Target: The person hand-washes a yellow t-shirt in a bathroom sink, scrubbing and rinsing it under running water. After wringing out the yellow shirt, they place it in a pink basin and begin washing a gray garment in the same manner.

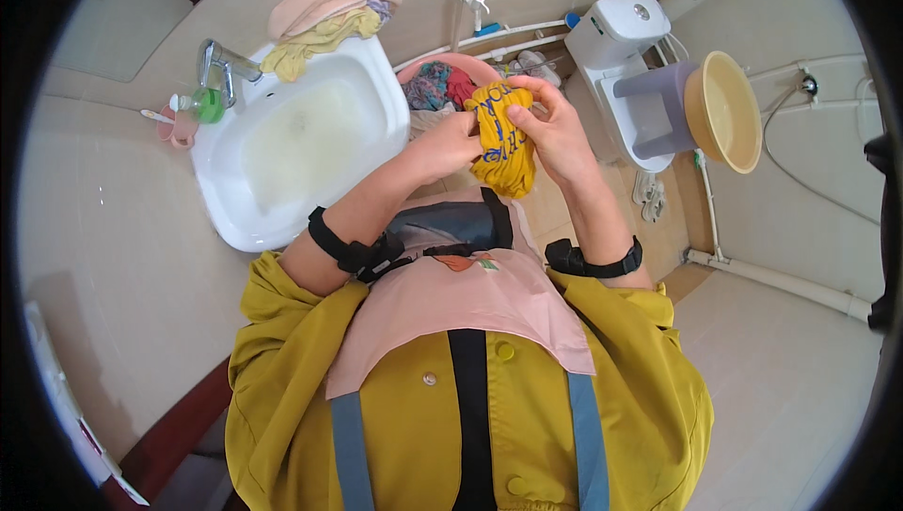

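A crumpled yellow cloth (pixel 513 172) with blue lettering hangs bunched between my two hands, in front of my apron. My left hand (pixel 450 146) grips its left side, with the fingertips tucked into the folds and hidden. On the upper right, my right hand (pixel 557 130) pinches the cloth, thumb on the near face and fingers curled over the top edge. Just beyond the cloth, a pink basin (pixel 480 71) holds a blue-grey patterned cloth (pixel 428 86) and a red cloth (pixel 460 86).
Left of me is a white sink (pixel 387 78) with cloudy water and a tap (pixel 226 69). Pink towels (pixel 329 1) and a pale yellow cloth (pixel 324 39) lie on its back corner. To the right stand a toilet (pixel 616 31), a purple stool (pixel 654 102) and a tilted yellow basin (pixel 729 111).
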The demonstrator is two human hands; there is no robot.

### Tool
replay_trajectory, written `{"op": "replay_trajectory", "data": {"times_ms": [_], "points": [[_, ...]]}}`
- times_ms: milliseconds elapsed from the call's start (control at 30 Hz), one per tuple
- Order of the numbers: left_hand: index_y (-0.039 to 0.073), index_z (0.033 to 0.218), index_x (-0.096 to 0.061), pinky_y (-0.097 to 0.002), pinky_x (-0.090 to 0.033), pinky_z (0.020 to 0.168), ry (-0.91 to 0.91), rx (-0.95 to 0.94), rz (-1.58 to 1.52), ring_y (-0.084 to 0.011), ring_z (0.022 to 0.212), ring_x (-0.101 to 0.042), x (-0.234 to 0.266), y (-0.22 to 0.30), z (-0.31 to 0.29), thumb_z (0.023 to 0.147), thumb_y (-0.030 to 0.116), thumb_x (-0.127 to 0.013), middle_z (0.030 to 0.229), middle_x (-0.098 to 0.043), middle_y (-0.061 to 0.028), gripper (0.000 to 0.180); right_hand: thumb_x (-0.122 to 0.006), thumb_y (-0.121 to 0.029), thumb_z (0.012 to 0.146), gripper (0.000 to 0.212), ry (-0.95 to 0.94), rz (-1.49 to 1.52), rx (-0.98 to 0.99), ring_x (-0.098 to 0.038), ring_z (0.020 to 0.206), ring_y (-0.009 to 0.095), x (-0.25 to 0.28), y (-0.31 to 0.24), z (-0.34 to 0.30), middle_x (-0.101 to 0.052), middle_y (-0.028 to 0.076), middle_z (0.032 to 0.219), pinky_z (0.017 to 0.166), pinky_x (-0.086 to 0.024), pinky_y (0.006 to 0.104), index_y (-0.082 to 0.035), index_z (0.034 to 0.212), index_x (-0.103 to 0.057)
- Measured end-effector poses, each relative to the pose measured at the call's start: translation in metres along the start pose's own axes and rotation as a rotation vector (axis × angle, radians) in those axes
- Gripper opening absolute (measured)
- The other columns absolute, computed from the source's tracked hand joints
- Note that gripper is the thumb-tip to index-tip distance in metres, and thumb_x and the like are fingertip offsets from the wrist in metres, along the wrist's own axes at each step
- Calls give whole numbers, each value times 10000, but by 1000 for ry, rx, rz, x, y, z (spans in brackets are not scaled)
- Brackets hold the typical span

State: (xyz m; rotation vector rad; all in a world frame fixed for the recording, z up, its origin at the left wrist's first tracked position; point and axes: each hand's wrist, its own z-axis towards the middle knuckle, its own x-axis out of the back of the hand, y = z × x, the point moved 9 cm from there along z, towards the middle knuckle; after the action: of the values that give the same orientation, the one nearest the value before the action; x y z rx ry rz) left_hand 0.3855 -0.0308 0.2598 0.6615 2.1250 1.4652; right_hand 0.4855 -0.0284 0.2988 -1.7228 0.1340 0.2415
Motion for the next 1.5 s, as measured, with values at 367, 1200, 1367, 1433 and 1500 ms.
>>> {"op": "replay_trajectory", "data": {"times_ms": [367, 1200, 1367, 1433, 1500], "points": [[7, 1133, -505, -310, -481, 817, 20, 156, -554, -183, 947, -591, -33, -42, 43, 908, 137, -430, 1063, -593, -91, 270, -552, -60, 860, 117, 23, -183, 15, -525, 750, 66, 76, 35, 16, -603, 25, 832, 677, -432, 209, -16, 955, -604], [29, 992, -522, -262, -445, 720, 164, 246, -306, -91, 760, -532, 12, -178, 63, 957, 234, -365, 855, -566, -19, 260, -461, -61, 884, 135, 361, -732, -11, -449, 633, 79, 123, 65, 28, -546, 16, 761, 574, -370, 231, -15, 858, -586], [8, 927, -519, -253, -441, 669, 280, 209, -319, -107, 695, -524, 32, -189, 70, 940, 207, -396, 795, -559, -39, 234, -472, -43, 884, 115, 343, -723, -15, -477, 696, 85, 103, 67, 35, -529, 24, 802, 615, -387, 232, -19, 875, -583], [-2, 895, -514, -253, -433, 633, 403, 152, -291, -114, 655, -510, 46, -186, 74, 932, 192, -413, 752, -546, -49, 223, -482, -39, 880, 104, 308, -704, -26, -488, 701, 100, 92, 67, 44, -520, 31, 810, 621, -392, 236, -23, 881, -584], [2, 887, -506, -258, -422, 624, 528, 94, -179, -115, 645, -493, 64, -187, 76, 928, 178, -424, 734, -529, -50, 199, -488, -42, 883, 96, 244, -734, 6, -466, 688, 93, 81, 70, 61, -499, 20, 794, 613, -377, 224, -27, 884, -583]]}}
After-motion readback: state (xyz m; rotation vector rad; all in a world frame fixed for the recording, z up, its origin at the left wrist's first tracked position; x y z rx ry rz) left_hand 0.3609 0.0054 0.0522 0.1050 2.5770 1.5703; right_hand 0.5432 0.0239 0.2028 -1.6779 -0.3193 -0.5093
